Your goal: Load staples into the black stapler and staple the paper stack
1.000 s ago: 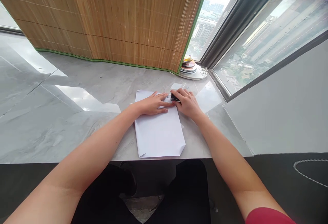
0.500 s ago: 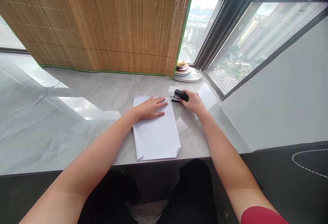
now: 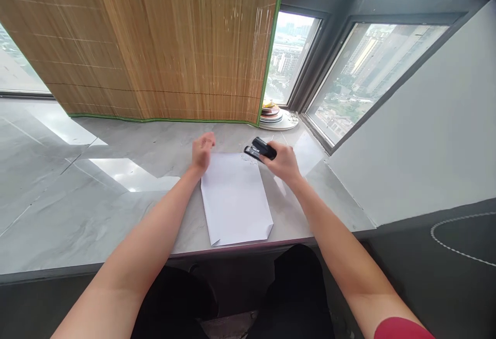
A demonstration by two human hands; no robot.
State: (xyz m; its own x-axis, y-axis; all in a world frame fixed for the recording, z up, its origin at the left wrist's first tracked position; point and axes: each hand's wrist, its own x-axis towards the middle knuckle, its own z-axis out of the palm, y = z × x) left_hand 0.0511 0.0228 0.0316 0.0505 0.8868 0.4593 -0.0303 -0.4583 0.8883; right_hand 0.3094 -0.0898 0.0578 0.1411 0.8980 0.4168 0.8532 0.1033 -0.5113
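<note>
White sheets of paper [image 3: 237, 199] lie on the grey marbled sill, with folded or curled corners at the near edge and a faint printed pattern at the top right corner. My right hand [image 3: 285, 162] is closed round a black stapler [image 3: 263, 149], held over that corner with its jaws pointing left. At the top left corner of the paper is my left hand [image 3: 202, 152], its fingers curled in and partly blurred. Whether those fingers pinch anything is hidden.
A bamboo blind [image 3: 174, 44] with green edging hangs down to the back of the sill [image 3: 127, 142]. Stacked plates [image 3: 277, 118] stand in the window corner at the back right. A white wall [image 3: 406, 137] borders the right side.
My left hand has lifted off the paper, moved left to its top left corner and curled up. My right hand has moved the stapler slightly left, over the printed corner. The view has shifted slightly.
</note>
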